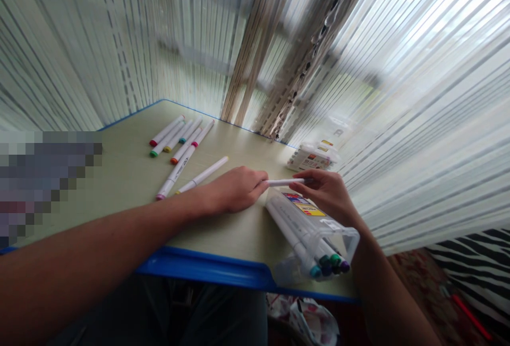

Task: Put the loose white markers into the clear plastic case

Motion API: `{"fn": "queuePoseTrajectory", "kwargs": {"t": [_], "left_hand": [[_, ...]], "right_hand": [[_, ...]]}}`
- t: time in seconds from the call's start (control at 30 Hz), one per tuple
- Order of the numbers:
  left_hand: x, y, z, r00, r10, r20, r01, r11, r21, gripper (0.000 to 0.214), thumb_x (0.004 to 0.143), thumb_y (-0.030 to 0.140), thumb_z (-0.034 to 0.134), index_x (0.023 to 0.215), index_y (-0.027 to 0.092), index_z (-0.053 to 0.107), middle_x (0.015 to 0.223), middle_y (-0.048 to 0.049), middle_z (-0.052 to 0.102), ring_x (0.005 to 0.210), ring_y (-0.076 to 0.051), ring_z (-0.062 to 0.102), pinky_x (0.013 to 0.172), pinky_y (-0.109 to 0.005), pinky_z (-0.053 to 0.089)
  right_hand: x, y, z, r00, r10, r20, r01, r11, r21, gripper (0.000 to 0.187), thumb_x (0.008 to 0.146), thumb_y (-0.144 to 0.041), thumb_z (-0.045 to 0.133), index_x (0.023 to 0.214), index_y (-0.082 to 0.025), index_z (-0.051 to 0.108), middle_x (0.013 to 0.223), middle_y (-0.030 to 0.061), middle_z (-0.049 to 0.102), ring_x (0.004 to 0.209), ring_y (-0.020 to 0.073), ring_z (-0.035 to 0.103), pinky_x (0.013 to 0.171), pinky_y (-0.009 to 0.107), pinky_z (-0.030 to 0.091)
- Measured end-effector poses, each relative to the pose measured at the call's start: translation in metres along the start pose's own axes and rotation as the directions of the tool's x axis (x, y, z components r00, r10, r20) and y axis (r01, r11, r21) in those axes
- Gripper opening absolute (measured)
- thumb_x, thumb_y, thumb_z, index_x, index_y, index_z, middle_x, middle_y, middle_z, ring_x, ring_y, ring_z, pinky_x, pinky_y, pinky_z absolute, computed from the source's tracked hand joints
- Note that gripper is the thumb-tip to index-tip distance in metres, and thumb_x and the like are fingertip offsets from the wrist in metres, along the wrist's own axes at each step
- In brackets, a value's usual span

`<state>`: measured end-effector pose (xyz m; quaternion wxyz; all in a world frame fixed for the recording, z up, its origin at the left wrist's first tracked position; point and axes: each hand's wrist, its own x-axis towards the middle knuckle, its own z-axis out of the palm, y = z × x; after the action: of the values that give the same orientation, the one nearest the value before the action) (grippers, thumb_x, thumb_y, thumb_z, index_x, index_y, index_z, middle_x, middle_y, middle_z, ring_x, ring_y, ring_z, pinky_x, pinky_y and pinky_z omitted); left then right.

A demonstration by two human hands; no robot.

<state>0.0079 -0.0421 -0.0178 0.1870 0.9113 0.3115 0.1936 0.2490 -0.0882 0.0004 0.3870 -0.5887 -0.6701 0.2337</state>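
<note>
A white marker [281, 182] is stretched level between my two hands, above the desk. My left hand [241, 189] is closed on its left end, and the fingers of my right hand [329, 189] pinch its right end. Both ends are hidden by the fingers. Just below my right hand lies a clear plastic marker case [314, 218], its open end toward me. Inside it are several markers with blue, green and purple ends [334, 260]. Left of my left hand a white marker with yellow ends [207, 173] rests on the desk, partly behind my wrist.
Several white markers [185, 138] with coloured ends lie at the far left of the desk [131, 149]. A second clear case [313, 157] stands at the back, against the string curtain [191, 43]. The desk has a raised blue front edge [207, 267].
</note>
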Motion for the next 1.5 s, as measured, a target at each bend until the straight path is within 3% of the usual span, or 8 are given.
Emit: {"fn": "queuePoseTrajectory", "kwargs": {"t": [0.2, 0.5, 0.87, 1.23, 1.4, 1.5], "left_hand": [[-0.001, 0.003, -0.003, 0.997, -0.058, -0.058, 0.055, 0.998, -0.041, 0.029, 0.099, 0.032, 0.047, 0.103, 0.016, 0.071, 0.082, -0.0075, 0.074, 0.072, -0.02, 0.066, 0.064, -0.028, 0.041], [0.0, 0.0, -0.003, 0.983, -0.094, -0.155, 0.08, 0.992, -0.096, 0.027, 0.096, 0.032, 0.052, 0.102, 0.017, 0.073, 0.081, -0.0062, 0.073, 0.07, -0.019, 0.065, 0.064, -0.029, 0.04], [0.001, 0.001, -0.004, 0.978, -0.126, -0.166, 0.108, 0.988, -0.113, 0.028, 0.096, 0.032, 0.052, 0.103, 0.017, 0.074, 0.093, -0.0081, 0.077, 0.08, -0.02, 0.069, 0.071, -0.029, 0.045], [0.004, -0.004, 0.0, 0.973, -0.126, -0.194, 0.101, 0.986, -0.131, 0.025, 0.094, 0.025, 0.054, 0.107, 0.015, 0.072, 0.099, -0.0096, 0.076, 0.082, -0.02, 0.069, 0.075, -0.029, 0.049], [0.004, -0.004, -0.003, 0.951, -0.129, -0.281, 0.05, 0.961, -0.273, 0.024, 0.094, 0.026, 0.057, 0.109, 0.014, 0.073, 0.1, -0.0079, 0.076, 0.077, -0.016, 0.066, 0.074, -0.028, 0.049], [0.003, -0.001, -0.007, 0.938, -0.157, -0.31, -0.017, 0.87, -0.492, 0.025, 0.092, 0.029, 0.062, 0.109, 0.013, 0.073, 0.093, -0.0063, 0.074, 0.067, -0.012, 0.06, 0.064, -0.025, 0.046]], "right_hand": [[0.0, -0.002, 0.002, 1.0, -0.007, -0.002, 0.007, 0.999, 0.046, 0.039, 0.079, -0.053, 0.076, 0.081, -0.014, 0.075, 0.058, 0.0017, 0.063, 0.048, 0.0109, 0.054, 0.044, 0.023, 0.043], [0.0, -0.004, 0.003, 1.0, -0.019, 0.022, 0.018, 0.999, 0.041, 0.042, 0.081, -0.056, 0.073, 0.08, -0.014, 0.074, 0.055, -0.0003, 0.058, 0.047, 0.0104, 0.052, 0.044, 0.023, 0.041], [0.002, 0.002, 0.005, 0.997, -0.028, -0.073, 0.036, 0.993, 0.113, 0.041, 0.076, -0.052, 0.08, 0.091, -0.014, 0.075, 0.054, -0.0007, 0.059, 0.046, 0.0114, 0.053, 0.043, 0.025, 0.043], [0.007, 0.011, 0.005, 0.996, 0.028, -0.089, -0.007, 0.974, 0.228, 0.046, 0.071, -0.05, 0.084, 0.099, -0.015, 0.073, 0.058, -0.0025, 0.058, 0.046, 0.0108, 0.052, 0.042, 0.025, 0.041], [0.009, 0.015, 0.004, 0.996, 0.019, -0.093, 0.001, 0.977, 0.214, 0.046, 0.072, -0.053, 0.082, 0.097, -0.015, 0.074, 0.057, -0.0032, 0.056, 0.046, 0.0114, 0.052, 0.043, 0.026, 0.042], [0.009, 0.016, 0.003, 0.996, 0.011, -0.084, 0.01, 0.969, 0.247, 0.041, 0.074, -0.051, 0.082, 0.093, -0.015, 0.076, 0.06, -0.0011, 0.06, 0.047, 0.0107, 0.052, 0.044, 0.027, 0.043]]}}
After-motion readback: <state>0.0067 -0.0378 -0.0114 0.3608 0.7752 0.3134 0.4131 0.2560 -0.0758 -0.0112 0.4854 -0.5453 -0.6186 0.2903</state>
